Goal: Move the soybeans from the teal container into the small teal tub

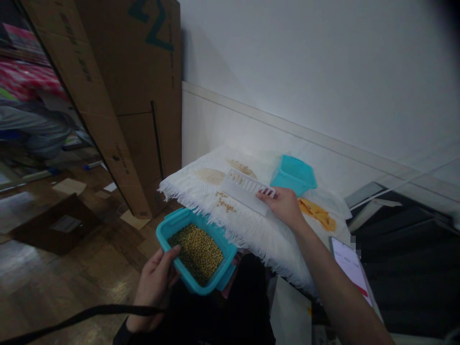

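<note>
My left hand grips the near left rim of a turquoise plastic container, held just below the table's fringed edge. Inside it lie yellow soybean-like beans and smaller green ones. My right hand is closed on the slotted edge of a white plastic panel, which is tilted over the white cloth. A few loose beans rest on the cloth beside the panel's left end. Farther back on the cloth are a pale grain pile and a brownish pile.
A second turquoise container stands toward the wall, with an orange cloth near it. A phone lies at the table's right side. A tall cardboard box rises at the left, and flat cardboard is on the floor.
</note>
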A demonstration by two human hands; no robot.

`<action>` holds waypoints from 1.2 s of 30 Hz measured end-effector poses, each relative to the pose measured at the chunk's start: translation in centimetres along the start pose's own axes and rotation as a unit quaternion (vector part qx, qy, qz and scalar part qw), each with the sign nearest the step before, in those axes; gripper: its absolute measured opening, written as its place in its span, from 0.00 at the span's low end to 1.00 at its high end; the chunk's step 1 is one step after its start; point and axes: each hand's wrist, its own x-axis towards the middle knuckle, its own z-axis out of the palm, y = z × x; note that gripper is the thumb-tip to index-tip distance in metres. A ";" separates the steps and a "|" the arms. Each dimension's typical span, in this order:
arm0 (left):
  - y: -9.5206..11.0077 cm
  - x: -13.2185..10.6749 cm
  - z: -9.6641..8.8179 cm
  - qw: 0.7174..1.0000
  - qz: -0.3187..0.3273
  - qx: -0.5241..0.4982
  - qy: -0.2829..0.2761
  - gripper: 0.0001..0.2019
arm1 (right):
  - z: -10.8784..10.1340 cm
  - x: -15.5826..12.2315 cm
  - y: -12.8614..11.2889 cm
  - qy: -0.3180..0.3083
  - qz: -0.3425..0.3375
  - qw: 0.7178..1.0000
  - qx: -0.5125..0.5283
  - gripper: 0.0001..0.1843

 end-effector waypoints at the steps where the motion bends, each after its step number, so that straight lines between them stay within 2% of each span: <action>1: 0.1 0.0 0.0 1.000 0.002 0.001 0.003 0.12 | 0.0 0.0 -0.1 -0.002 0.000 1.000 -0.002 0.20; 5: -0.1 0.1 0.0 1.000 0.013 -0.008 0.004 0.11 | 0.0 -0.3 -0.3 -0.023 -0.009 1.000 0.009 0.19; 13: 0.0 0.3 0.0 1.000 0.005 -0.014 0.012 0.12 | 0.8 0.2 -1.1 -0.012 -0.013 0.999 0.027 0.18; 20: 0.1 0.0 0.1 1.000 0.012 -0.022 -0.010 0.11 | 0.7 -1.0 -2.1 -0.029 -0.022 0.999 0.040 0.18; 25: -0.2 0.3 -0.1 1.000 -0.004 -0.019 0.012 0.14 | 1.1 -1.4 -2.3 -0.010 -0.017 0.998 0.053 0.17; 31: 0.0 0.3 0.0 1.000 0.000 -0.018 0.017 0.12 | 1.0 -1.9 -2.4 -0.034 -0.033 0.998 0.051 0.20; 36: 0.0 0.5 0.1 0.999 0.020 -0.034 0.003 0.10 | 1.0 -2.1 -2.4 -0.025 -0.021 0.997 0.065 0.18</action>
